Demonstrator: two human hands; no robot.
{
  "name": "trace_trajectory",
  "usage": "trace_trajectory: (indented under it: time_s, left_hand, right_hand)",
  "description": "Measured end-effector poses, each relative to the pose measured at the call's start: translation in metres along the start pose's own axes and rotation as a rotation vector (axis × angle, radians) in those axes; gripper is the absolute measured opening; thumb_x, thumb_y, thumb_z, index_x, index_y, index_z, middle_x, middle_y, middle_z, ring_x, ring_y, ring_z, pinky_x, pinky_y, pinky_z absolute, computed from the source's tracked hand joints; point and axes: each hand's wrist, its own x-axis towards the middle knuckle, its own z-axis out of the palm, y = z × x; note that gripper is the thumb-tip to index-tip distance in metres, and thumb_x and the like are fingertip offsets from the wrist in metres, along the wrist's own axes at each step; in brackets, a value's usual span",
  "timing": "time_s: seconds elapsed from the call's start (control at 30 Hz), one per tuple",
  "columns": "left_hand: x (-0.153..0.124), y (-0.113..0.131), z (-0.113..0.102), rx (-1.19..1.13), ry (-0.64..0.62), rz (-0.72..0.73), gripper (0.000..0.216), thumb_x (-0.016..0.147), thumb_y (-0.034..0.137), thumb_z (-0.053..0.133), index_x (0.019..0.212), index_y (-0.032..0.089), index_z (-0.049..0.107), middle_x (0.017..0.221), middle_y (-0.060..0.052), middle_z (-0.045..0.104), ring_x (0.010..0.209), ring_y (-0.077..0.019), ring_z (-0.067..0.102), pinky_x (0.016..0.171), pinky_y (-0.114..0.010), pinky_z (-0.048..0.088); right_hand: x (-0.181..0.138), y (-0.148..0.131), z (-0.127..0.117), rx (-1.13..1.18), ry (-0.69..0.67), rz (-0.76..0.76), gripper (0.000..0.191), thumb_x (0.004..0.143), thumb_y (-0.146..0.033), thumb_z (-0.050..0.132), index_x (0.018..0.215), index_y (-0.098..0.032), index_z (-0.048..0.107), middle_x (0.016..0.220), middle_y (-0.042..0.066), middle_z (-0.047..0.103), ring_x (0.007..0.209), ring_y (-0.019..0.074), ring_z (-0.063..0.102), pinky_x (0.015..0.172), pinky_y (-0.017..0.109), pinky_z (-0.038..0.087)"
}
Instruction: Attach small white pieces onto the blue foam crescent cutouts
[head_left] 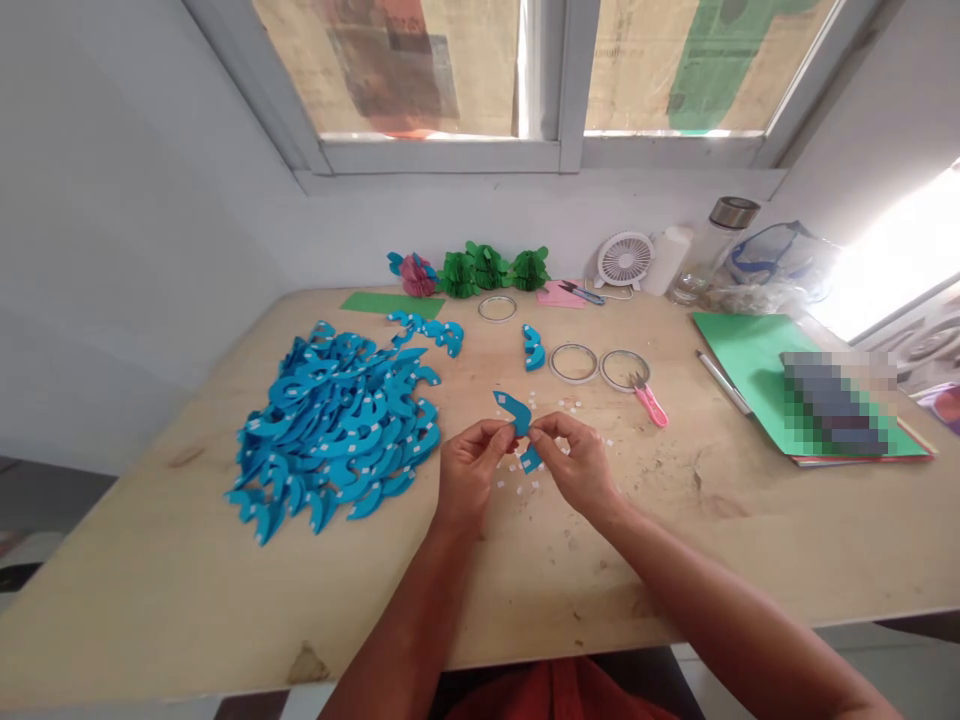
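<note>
Centre of frame, just above the middle, you're pinching a blue curved paper piece (516,412) between both hands. Your left hand (466,470) is closing on its left side and your right hand (577,465) on its right, fingertips nearly meeting. My read: it's going best when you're gripping the edges only, keeping the thin matte card flat and not creasing the hook. Small white squares (525,485) are lying scattered on the pale wooden table (150,600) under your hands. A pile of matching crescents (337,430) is sitting at left-centre, with thin tape rings (574,362) lying just up-right of your hands
</note>
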Motion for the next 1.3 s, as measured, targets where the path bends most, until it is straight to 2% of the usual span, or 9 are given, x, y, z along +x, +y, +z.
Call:
trace_trajectory:
  time_s: [0.4, 0.6, 0.7, 0.77, 0.87, 0.97, 1.03, 1.13, 1.3]
  left_hand:
    - [0.005, -0.010, -0.005, -0.049, 0.067, -0.014, 0.019, 0.067, 0.033, 0.065, 0.064, 0.015, 0.063, 0.061, -0.001, 0.063, 0.059, -0.0126, 0.056, 0.063, -0.025, 0.045]
    - [0.006, -0.011, -0.003, -0.173, 0.053, -0.054, 0.020, 0.066, 0.035, 0.066, 0.065, 0.015, 0.062, 0.063, -0.002, 0.063, 0.059, -0.0121, 0.056, 0.062, -0.025, 0.046]
    - [0.005, -0.009, -0.001, -0.166, 0.028, -0.083, 0.023, 0.068, 0.036, 0.065, 0.076, 0.014, 0.063, 0.065, -0.003, 0.063, 0.058, -0.0124, 0.057, 0.059, -0.025, 0.046]
    - [0.003, -0.008, -0.001, -0.084, 0.087, -0.016, 0.026, 0.070, 0.035, 0.064, 0.087, 0.015, 0.062, 0.070, -0.003, 0.064, 0.062, -0.0128, 0.058, 0.061, -0.026, 0.047]
    - [-0.001, -0.006, -0.003, 0.142, 0.215, 0.260, 0.025, 0.072, 0.029, 0.063, 0.094, 0.018, 0.060, 0.085, -0.004, 0.064, 0.075, -0.0147, 0.059, 0.070, -0.028, 0.047]
    - [-0.006, -0.001, -0.002, 0.449, 0.108, 0.595, 0.015, 0.072, 0.022, 0.063, 0.087, 0.020, 0.063, 0.088, -0.005, 0.063, 0.088, -0.0182, 0.056, 0.081, -0.034, 0.044]
    - [-0.008, 0.002, -0.001, 0.589, -0.004, 0.721, 0.011, 0.072, 0.019, 0.063, 0.083, 0.021, 0.064, 0.087, -0.004, 0.063, 0.091, -0.0198, 0.054, 0.083, -0.036, 0.042]
    - [-0.008, 0.002, 0.002, 0.671, -0.078, 0.763, 0.012, 0.073, 0.018, 0.062, 0.084, 0.021, 0.064, 0.086, -0.005, 0.064, 0.090, -0.0204, 0.053, 0.080, -0.036, 0.043]
    - [-0.004, -0.004, 0.002, 0.664, -0.075, 0.753, 0.014, 0.073, 0.019, 0.062, 0.086, 0.020, 0.064, 0.085, -0.006, 0.063, 0.086, -0.0197, 0.054, 0.077, -0.035, 0.045]
  right_hand:
    - [0.000, -0.001, 0.001, 0.194, -0.133, 0.071, 0.029, 0.085, -0.033, 0.044, 0.081, -0.016, 0.067, 0.069, 0.002, 0.064, 0.064, 0.0132, 0.056, 0.061, 0.023, 0.044]
    - [-0.001, 0.002, 0.003, 0.117, -0.124, 0.087, 0.020, 0.078, -0.028, 0.053, 0.065, -0.016, 0.064, 0.059, 0.000, 0.061, 0.055, 0.0115, 0.051, 0.055, 0.023, 0.039]
    - [0.000, 0.004, 0.003, 0.129, -0.096, 0.092, 0.021, 0.077, -0.028, 0.053, 0.062, -0.016, 0.063, 0.057, 0.000, 0.061, 0.054, 0.0110, 0.050, 0.053, 0.023, 0.039]
    - [0.000, 0.005, 0.004, 0.170, -0.081, 0.126, 0.020, 0.076, -0.029, 0.054, 0.062, -0.017, 0.062, 0.057, 0.000, 0.061, 0.053, 0.0110, 0.050, 0.053, 0.023, 0.039]
    - [0.001, 0.006, 0.004, 0.296, -0.072, 0.207, 0.019, 0.075, -0.031, 0.056, 0.062, -0.017, 0.061, 0.057, 0.000, 0.060, 0.053, 0.0109, 0.051, 0.053, 0.022, 0.039]
    - [0.003, 0.008, 0.005, 0.414, -0.071, 0.257, 0.019, 0.073, -0.032, 0.058, 0.062, -0.017, 0.060, 0.056, -0.001, 0.058, 0.052, 0.0104, 0.050, 0.054, 0.022, 0.039]
    - [0.004, 0.009, 0.005, 0.461, -0.064, 0.279, 0.020, 0.072, -0.034, 0.060, 0.062, -0.017, 0.060, 0.054, -0.002, 0.056, 0.051, 0.0102, 0.049, 0.053, 0.023, 0.039]
    - [0.005, 0.011, 0.005, 0.494, -0.052, 0.295, 0.021, 0.071, -0.036, 0.060, 0.062, -0.016, 0.059, 0.053, -0.002, 0.054, 0.050, 0.0103, 0.048, 0.053, 0.023, 0.038]
    - [0.006, 0.013, 0.004, 0.514, -0.042, 0.294, 0.026, 0.073, -0.039, 0.058, 0.060, -0.016, 0.058, 0.053, -0.002, 0.053, 0.051, 0.0100, 0.048, 0.055, 0.023, 0.039]
